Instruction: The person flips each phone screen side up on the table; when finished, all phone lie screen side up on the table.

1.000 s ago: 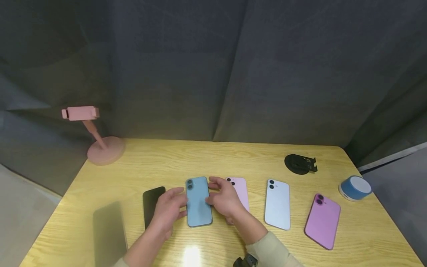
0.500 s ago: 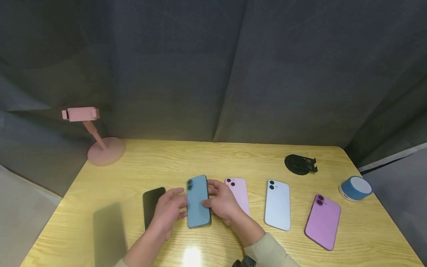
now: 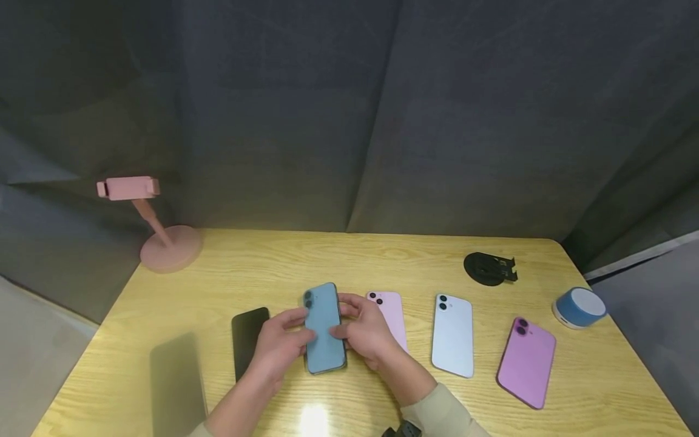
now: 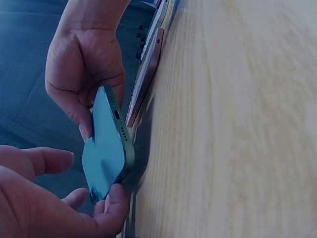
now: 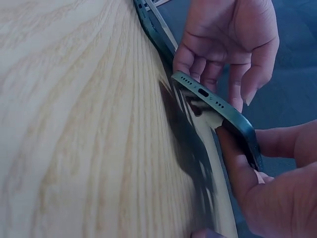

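A blue smartphone (image 3: 324, 331), back up with two camera lenses, is between both hands in the head view, tilted over the wooden table (image 3: 273, 261). My right hand (image 3: 367, 331) pinches its right long edge, thumb on the back and fingers beneath, as the right wrist view shows at the phone's raised side (image 5: 218, 101). My left hand (image 3: 278, 343) has fingertips at the left long edge; in the left wrist view its thumb (image 4: 57, 161) stands off the back. A black smartphone (image 3: 248, 337) lies beside the left hand. A pink smartphone (image 3: 390, 312) is partly hidden behind the right hand.
A white smartphone (image 3: 453, 334) and a purple one (image 3: 526, 362) lie to the right. A dark glossy slab (image 3: 176, 382) lies front left. A pink phone stand (image 3: 169, 249) stands back left; a folded black stand (image 3: 488, 269) and a blue-and-white cylinder (image 3: 580, 308) are at right.
The right hand has taken hold of the blue phone and tilted its right side up from the table. The left thumb has moved over the phone's back.
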Demonstrator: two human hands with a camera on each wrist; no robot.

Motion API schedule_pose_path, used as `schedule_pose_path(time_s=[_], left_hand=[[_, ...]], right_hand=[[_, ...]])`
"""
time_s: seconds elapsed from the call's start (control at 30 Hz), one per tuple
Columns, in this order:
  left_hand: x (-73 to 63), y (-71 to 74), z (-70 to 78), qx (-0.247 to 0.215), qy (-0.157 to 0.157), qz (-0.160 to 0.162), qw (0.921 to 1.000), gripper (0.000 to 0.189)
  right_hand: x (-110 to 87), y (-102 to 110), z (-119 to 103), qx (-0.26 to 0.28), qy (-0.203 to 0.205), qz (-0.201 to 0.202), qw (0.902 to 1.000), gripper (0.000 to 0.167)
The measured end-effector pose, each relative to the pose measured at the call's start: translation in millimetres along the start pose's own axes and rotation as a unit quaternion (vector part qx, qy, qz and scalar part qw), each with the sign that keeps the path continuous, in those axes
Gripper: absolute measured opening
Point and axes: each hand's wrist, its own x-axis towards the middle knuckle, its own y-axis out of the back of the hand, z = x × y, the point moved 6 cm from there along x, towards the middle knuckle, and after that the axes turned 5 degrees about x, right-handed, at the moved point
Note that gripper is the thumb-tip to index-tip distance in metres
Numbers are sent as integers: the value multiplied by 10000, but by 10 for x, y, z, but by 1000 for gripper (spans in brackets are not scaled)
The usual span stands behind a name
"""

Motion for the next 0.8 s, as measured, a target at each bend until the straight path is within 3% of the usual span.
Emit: schedule_pose_path(time_s=[0.13,0.27,0.5,0.7,0.8], left_hand=[[-4,-1,12,4,61,55,10000,52],[-14,-7,25,-4,68,7,10000,52],[-40,-1,64,-62,153,30,9999,58],[-54,-14,114,-82,79,-4,9999,64],[-53,-20,123,-144,29,-5,9999,64]], right_hand=[[-23,13,-9,79,-59,42,9999,63],[-42,-9,-29,210,3,-168,9996,60],[-118,-128,-64,412,93,-964,9944,53],[-163,-204,-73,514,313,-1715,9834,53],[-165,-224,-54,575,300,-1909,9795,51]])
